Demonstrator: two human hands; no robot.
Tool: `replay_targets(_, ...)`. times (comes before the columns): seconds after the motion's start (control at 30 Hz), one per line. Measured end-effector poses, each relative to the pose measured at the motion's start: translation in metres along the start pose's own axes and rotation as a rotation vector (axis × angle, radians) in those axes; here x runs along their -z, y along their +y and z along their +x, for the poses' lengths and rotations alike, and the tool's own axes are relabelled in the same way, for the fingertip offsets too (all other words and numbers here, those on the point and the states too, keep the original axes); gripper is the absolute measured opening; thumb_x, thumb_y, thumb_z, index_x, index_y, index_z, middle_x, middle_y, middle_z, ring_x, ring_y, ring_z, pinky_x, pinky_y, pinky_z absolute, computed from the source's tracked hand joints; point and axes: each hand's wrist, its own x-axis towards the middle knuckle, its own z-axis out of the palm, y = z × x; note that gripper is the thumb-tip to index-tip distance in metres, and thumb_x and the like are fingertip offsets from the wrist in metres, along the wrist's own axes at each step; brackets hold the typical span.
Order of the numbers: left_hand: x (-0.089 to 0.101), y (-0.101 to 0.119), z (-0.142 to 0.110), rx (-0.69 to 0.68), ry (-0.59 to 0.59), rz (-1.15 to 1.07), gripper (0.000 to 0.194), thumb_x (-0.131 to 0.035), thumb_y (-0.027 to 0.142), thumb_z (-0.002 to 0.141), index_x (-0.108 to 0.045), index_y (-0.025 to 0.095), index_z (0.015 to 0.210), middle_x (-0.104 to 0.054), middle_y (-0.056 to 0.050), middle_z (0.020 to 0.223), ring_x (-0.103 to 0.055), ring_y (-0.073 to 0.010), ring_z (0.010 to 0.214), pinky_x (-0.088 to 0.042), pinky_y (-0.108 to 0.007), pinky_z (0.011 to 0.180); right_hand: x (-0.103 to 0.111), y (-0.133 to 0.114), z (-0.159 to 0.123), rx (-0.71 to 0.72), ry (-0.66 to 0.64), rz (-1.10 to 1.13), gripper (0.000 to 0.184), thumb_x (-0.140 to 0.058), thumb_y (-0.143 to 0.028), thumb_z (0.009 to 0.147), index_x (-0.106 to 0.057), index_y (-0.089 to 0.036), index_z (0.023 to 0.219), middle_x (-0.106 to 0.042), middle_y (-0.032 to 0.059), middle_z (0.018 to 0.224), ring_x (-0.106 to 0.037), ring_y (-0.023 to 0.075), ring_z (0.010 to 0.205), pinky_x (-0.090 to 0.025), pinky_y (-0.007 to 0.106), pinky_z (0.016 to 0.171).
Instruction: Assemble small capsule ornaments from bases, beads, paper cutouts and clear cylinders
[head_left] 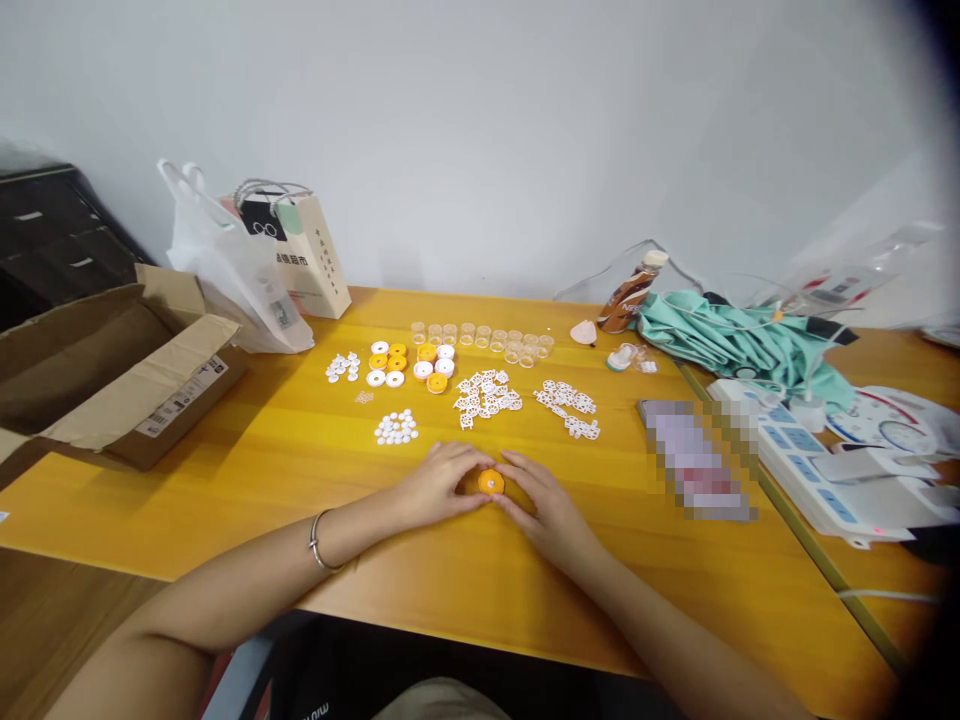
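One cardboard box (180, 405), one plastic bag (240, 285) and one paper bag (322, 250) come first, then six white and yellow discs (390, 365) and five more. The left hand (435, 490) grips one orange disc (491, 482) over the table's (300, 420) near part; its round face points up, long axis indiscernible. The right hand (551, 508) pinches its right side. One bottle (627, 298) and one phone (694, 460) follow.

Home or office workspace, wooden table (285, 450), small parts (491, 398), power strip (801, 463)
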Motion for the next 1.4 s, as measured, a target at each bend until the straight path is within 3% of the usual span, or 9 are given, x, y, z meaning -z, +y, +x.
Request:
replay_targets(0.47,0.003,0.002,0.002,-0.052,-0.028,0.004,0.017,-0.055,0.030,0.084,-0.057,0.021,0.098,-0.061,-0.003,0.097,-0.053,-0.0178,0.094,-0.034,-0.032,0.085,-0.003,0.000,0.003,0.013,0.011,-0.016,0.026,-0.057,-0.030,0.080,-0.057,-0.023,0.105,-0.056,0.0102,0.121,-0.052,0.0251,0.113,-0.043,0.045,0.095)
replay_targets(0.73,-0.001,-0.005,0.008,-0.005,0.047,0.055,0.009,-0.049,0.024,0.087,-0.056,0.019,0.085,-0.062,-0.002,0.088,-0.054,-0.0160,0.086,-0.035,-0.030,0.079,-0.007,0.000,0.013,-0.003,0.005,-0.039,0.026,-0.058,-0.030,0.078,-0.056,-0.021,0.102,-0.055,0.0115,0.121,-0.050,0.0267,0.115,-0.040,0.047,0.095)
replay_targets(1.03,0.000,-0.007,0.008,-0.007,0.078,0.104,0.009,-0.051,0.026,0.086,-0.057,0.020,0.086,-0.063,-0.002,0.090,-0.055,-0.0165,0.087,-0.036,-0.031,0.080,-0.007,0.004,0.025,0.022,0.011,-0.025,0.025,-0.060,-0.034,0.076,-0.059,-0.023,0.098,-0.057,0.0105,0.119,-0.050,0.0271,0.115,-0.040,0.049,0.095)
replay_targets(1.13,0.017,-0.005,0.006,-0.043,0.120,0.135,0.014,-0.050,0.026,0.087,-0.057,0.021,0.097,-0.062,-0.003,0.100,-0.054,-0.0175,0.094,-0.037,-0.032,0.084,-0.007,0.005,0.023,0.037,0.017,-0.007,0.024,-0.060,-0.033,0.077,-0.059,-0.024,0.099,-0.057,0.0101,0.119,-0.051,0.0260,0.114,-0.041,0.048,0.095)
replay_targets(1.23,0.056,-0.014,-0.002,-0.031,0.233,0.187,0.016,-0.047,0.026,0.088,-0.059,0.021,0.097,-0.063,-0.004,0.098,-0.055,-0.0177,0.095,-0.039,-0.034,0.086,-0.005,0.005,0.021,0.047,0.005,0.008,0.023,-0.059,-0.033,0.077,-0.060,-0.024,0.099,-0.057,0.0093,0.120,-0.052,0.0248,0.113,-0.041,0.045,0.095)
replay_targets(1.3,0.088,-0.030,-0.013,0.017,0.300,0.176,0.017,-0.046,0.027,0.087,-0.061,0.019,0.092,-0.064,-0.005,0.091,-0.058,-0.0171,0.089,-0.043,-0.032,0.083,-0.004,0.004,0.020,0.048,-0.011,0.012,0.024,-0.059,-0.033,0.078,-0.060,-0.025,0.100,-0.056,0.0087,0.120,-0.052,0.0244,0.113,-0.041,0.044,0.095)
replay_targets(1.4,0.127,-0.066,-0.037,0.201,0.321,0.279,0.018,-0.048,0.028,0.084,-0.064,0.018,0.088,-0.065,-0.006,0.089,-0.059,-0.0180,0.084,-0.045,-0.031,0.079,-0.002,0.002,0.020,0.043,-0.030,0.015,0.025,-0.058,-0.035,0.079,-0.061,-0.025,0.102,-0.056,0.0084,0.121,-0.052,0.0246,0.113,-0.041,0.044,0.095)
